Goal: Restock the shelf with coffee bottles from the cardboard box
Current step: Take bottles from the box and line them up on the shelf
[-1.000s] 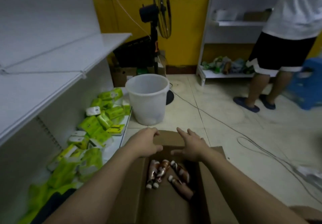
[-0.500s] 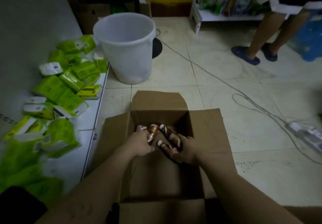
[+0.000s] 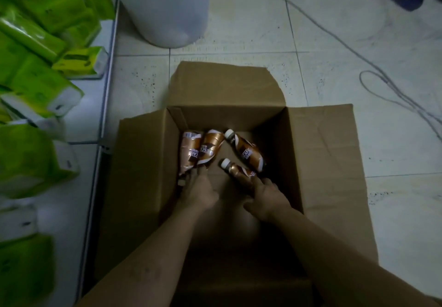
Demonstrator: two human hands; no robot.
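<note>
Down inside the open brown cardboard box (image 3: 318,149): both hands at the coffee bottles.

Four brown-and-copper plastic coffee bottles lie on their sides at the box's far end. Left pair (image 3: 199,150) lies side by side, touching, at the box's far-left corner; the third bottle (image 3: 247,150) is angled just right of them, white cap toward the far wall; the fourth bottle (image 3: 239,171) lies nearer the box's middle, white cap showing. Left hand (image 3: 199,190) has fingers curled down at the near ends of the left pair; grasp not clear, cannot tell. Right hand (image 3: 269,196) is wrapped over the fourth bottle's lower body. White shelf board (image 3: 79,125) left of the box carries green-and-white packets (image 3: 40,84). White plastic bucket (image 3: 162,8) stands beyond the box; grey cable (image 3: 382,77) runs off to the box's right on the floor.
</note>
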